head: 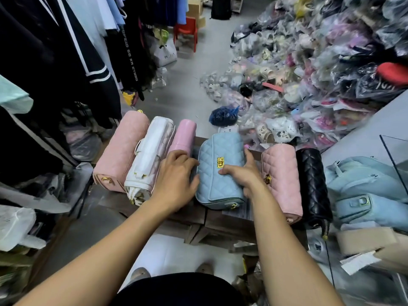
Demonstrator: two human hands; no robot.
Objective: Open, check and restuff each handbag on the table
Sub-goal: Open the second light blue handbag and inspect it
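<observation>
A light blue quilted handbag (220, 186) with a gold clasp (220, 162) lies in the middle of the low brown table (229, 226), its flap closed. My left hand (176, 180) presses against its left side with curled fingers. My right hand (242, 173) grips its right side, thumb on the flap just below the clasp. To the left lie a pale pink quilted handbag (120, 151), a white handbag (150, 157) and a smooth pink handbag (183, 138). To the right lie another pink quilted handbag (281, 180) and a black quilted handbag (313, 186).
Dark clothes (55, 62) hang on the left. A big heap of plastic-wrapped shoes (309, 74) covers the floor at the right. Light blue bags (371, 195) are stacked at the right edge, beside a glass pane (397, 155). A red chair (185, 29) stands far back.
</observation>
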